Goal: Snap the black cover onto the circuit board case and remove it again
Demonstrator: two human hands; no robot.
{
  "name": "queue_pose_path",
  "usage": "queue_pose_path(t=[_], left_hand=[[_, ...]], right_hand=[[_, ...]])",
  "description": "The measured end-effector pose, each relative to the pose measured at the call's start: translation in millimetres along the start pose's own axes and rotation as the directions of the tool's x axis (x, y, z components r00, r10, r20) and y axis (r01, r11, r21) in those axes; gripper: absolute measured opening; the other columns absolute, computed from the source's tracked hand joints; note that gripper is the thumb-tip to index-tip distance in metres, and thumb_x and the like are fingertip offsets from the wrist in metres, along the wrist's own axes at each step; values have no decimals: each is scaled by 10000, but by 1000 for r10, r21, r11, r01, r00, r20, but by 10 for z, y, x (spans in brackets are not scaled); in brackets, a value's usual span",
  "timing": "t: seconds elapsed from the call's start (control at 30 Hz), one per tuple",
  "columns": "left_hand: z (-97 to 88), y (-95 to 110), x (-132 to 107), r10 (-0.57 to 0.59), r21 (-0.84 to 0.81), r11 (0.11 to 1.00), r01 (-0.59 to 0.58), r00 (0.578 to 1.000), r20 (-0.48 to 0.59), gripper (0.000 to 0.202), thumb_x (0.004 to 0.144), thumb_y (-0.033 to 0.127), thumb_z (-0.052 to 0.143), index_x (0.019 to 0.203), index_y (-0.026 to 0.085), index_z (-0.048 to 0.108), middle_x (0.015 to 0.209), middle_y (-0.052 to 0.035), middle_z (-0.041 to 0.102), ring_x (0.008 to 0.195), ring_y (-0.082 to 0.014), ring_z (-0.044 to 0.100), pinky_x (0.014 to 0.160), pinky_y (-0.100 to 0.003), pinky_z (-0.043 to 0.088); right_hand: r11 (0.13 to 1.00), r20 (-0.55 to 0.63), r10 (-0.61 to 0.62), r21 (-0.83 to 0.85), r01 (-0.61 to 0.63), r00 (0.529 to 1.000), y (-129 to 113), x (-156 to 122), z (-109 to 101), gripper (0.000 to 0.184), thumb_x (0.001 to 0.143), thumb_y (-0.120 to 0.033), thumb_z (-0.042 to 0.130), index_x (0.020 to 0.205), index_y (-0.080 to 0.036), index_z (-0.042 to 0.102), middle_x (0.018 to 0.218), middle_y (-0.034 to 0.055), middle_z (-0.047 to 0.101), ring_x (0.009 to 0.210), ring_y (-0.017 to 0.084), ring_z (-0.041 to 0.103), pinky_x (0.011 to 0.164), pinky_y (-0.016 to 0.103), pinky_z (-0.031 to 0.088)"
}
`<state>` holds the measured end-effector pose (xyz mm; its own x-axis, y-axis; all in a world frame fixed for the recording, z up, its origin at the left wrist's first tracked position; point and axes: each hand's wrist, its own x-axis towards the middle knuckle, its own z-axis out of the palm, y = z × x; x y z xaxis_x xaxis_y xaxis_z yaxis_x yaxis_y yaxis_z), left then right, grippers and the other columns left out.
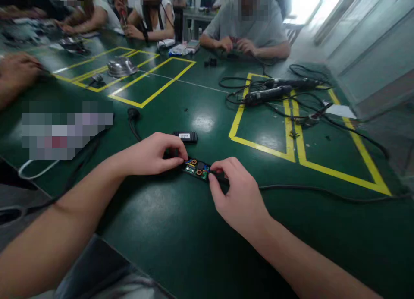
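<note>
An open black housing with a green circuit board [196, 168] lies on the green table in front of me. Copper-coloured ring coils and small blue and yellow wires show on the board. My left hand [161, 154] pinches the left end of the housing, thumb and forefinger close together. At the right end, my right hand [231, 182] has its thumb and forefinger closed on the housing, where a black cable [291, 187] runs off to the right. Just behind lies a ribbed black cover [187, 137] with a white label.
Black handheld tools [268, 94] with tangled cables lie at the right by yellow tape [261, 147]. A shiny metal part [121, 67] sits farther left, near a black plug [133, 114]. Other people work around the table; a person's hand [22, 68] rests at the left.
</note>
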<state>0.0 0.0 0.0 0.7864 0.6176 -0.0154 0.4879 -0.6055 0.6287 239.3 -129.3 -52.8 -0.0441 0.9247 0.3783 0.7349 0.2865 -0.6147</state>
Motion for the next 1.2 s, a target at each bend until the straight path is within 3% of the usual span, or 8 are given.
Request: queue_pose_path(t=[0.3,0.53,0.73,0.93,1.2], left_hand=[[-29,30,-6,-25,-38,999,25,1000,-4,170,953,338,728,1014,205,813,986,-33,841,866,-186,756,810,-276,568],[-14,-52,25,13,-64,998,-11,1000,19,151,993,336,743,957,211,818,1022,-44,851,953,-193,777,908,-287,584],[-15,-56,30,33,-57,998,-32,999,28,152,1011,315,730,954,211,825,1021,-44,846,937,-182,778,888,-274,570],[-11,-12,34,33,14,999,-33,999,19,129,995,277,732,926,206,815,989,-40,839,916,-179,764,861,-272,546],[-2,-13,26,58,85,995,-57,998,-8,109,980,251,738,915,226,822,1002,-39,836,982,-201,740,926,-311,526]], right_hand=[[999,19,11,-51,-10,1000,30,0,-2,128,1007,-190,574,941,-234,674,945,82,736,881,267,689,770,420,510],[996,-4,-19,-85,18,1000,45,-9,2,157,996,-158,591,907,-238,692,907,61,769,851,253,688,769,404,453],[996,-8,-16,-87,15,1000,78,-14,-20,178,1024,-169,624,912,-250,735,957,37,830,898,259,723,861,440,432],[991,-66,-6,-134,-3,998,85,-14,-18,162,1022,-198,681,904,-276,761,1014,18,866,1019,302,742,1048,546,390],[994,-60,-3,-110,-4,998,95,-14,3,147,1010,-191,690,909,-276,754,998,8,854,1010,297,744,1064,554,392]])
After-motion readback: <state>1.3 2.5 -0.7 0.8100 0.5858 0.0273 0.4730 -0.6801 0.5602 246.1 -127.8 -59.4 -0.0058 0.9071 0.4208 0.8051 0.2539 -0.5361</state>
